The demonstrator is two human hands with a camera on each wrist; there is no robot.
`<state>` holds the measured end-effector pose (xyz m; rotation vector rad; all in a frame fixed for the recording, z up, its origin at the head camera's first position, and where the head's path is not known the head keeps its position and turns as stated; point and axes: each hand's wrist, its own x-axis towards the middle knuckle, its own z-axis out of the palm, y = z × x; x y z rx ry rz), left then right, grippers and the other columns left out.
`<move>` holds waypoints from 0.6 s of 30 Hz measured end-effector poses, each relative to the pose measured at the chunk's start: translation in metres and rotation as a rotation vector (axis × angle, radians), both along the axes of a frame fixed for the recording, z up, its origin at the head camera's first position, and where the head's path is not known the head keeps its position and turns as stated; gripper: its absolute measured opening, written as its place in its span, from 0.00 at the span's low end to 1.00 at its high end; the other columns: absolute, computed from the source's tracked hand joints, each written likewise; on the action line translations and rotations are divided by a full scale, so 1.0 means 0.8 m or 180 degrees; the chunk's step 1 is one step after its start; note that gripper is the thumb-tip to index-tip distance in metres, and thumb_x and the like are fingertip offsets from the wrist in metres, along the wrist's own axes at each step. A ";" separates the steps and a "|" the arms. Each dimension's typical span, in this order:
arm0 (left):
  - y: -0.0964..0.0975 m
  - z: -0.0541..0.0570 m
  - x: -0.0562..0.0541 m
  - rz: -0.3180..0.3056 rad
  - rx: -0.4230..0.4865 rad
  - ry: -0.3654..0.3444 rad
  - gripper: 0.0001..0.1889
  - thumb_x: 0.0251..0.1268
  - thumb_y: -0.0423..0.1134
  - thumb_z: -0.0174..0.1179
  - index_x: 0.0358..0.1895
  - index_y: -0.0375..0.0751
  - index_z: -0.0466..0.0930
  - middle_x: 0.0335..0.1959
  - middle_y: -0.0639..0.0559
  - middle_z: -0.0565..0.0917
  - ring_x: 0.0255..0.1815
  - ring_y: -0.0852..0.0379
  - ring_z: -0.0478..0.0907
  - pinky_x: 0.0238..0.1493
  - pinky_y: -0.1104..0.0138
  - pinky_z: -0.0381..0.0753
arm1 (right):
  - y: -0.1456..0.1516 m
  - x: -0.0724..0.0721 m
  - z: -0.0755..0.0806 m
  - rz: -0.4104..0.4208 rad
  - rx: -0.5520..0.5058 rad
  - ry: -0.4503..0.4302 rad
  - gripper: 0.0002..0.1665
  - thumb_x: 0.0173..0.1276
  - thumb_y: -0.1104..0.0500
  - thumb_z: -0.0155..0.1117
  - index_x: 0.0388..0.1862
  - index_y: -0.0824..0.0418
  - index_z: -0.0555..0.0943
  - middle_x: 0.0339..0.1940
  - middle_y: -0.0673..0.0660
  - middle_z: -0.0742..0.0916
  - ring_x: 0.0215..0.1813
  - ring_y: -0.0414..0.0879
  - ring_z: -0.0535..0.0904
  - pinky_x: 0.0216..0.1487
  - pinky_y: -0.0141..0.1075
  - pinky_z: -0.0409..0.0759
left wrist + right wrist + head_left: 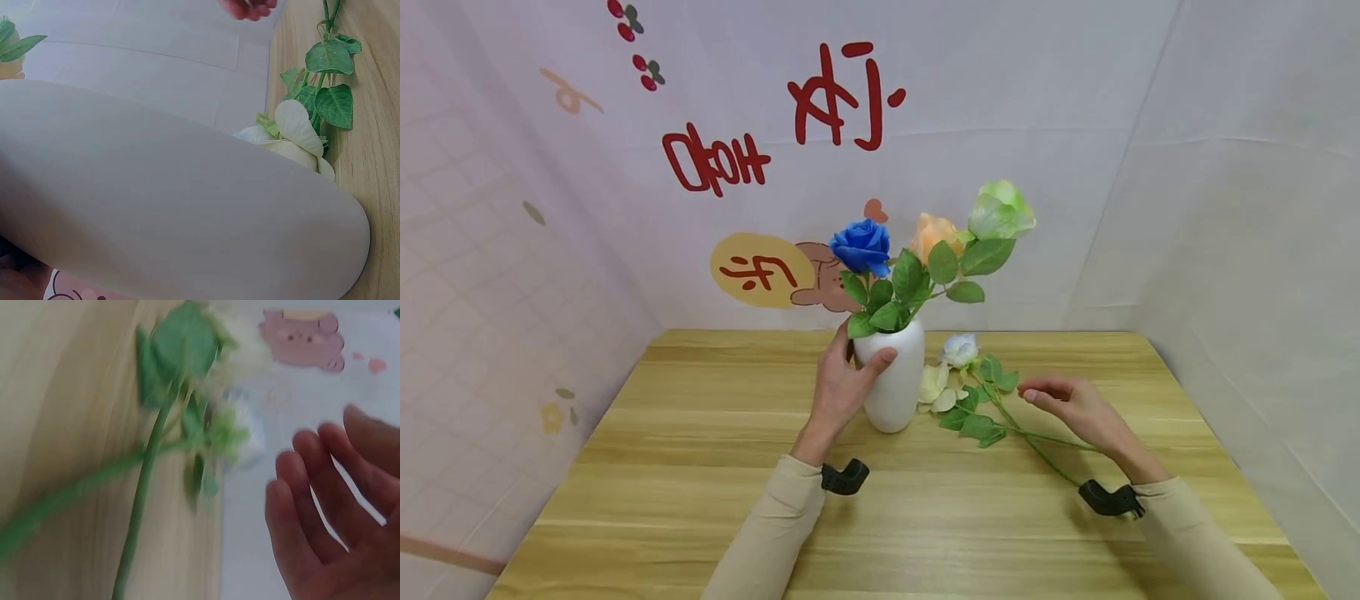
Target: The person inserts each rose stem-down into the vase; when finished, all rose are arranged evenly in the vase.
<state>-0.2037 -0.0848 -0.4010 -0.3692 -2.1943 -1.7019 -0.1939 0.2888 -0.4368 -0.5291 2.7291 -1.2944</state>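
My left hand [837, 383] grips the white vase [891, 392] near its top, thumb across the front and fingers round the left side. Standing in the vase are a blue rose [861, 247], a peach rose [936, 235] and a pale green flower [1002, 210], with green leaves at the mouth. To the right, a pale blue flower [960, 350] and a cream flower [935, 387] lie on the table, their stems crossing. Over those stems hovers my right hand [1078, 408]; in the right wrist view its fingers [306, 450] are loosely bent and hold nothing.
The wooden table [715, 500] meets a white printed cloth backdrop [1000, 83] behind, with more cloth at both sides. A black wrist camera [846, 477] is on the left wrist and another black camera [1108, 500] on the right.
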 end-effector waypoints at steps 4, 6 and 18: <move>0.000 -0.002 0.000 -0.0010 -0.0001 0.0024 0.54 0.54 0.81 0.60 0.75 0.42 0.69 0.62 0.42 0.82 0.59 0.46 0.82 0.59 0.45 0.81 | 0.022 -0.006 -0.008 0.0248 0.0162 -0.0025 0.18 0.82 0.53 0.60 0.61 0.61 0.85 0.56 0.55 0.88 0.57 0.50 0.84 0.54 0.36 0.82; -0.001 -0.002 0.000 -0.0018 -0.0006 0.0021 0.54 0.54 0.80 0.60 0.75 0.43 0.69 0.62 0.42 0.82 0.60 0.46 0.82 0.59 0.45 0.81 | 0.031 -0.010 -0.009 0.0363 0.0247 -0.0026 0.18 0.81 0.54 0.61 0.60 0.62 0.85 0.56 0.54 0.89 0.57 0.48 0.84 0.53 0.35 0.82; 0.000 0.000 -0.001 -0.0046 0.0009 -0.0039 0.56 0.52 0.82 0.60 0.75 0.42 0.69 0.62 0.42 0.81 0.60 0.45 0.81 0.59 0.43 0.80 | 0.051 -0.023 -0.021 0.0832 0.0534 -0.0618 0.14 0.77 0.56 0.66 0.54 0.63 0.88 0.52 0.58 0.90 0.52 0.45 0.85 0.48 0.34 0.83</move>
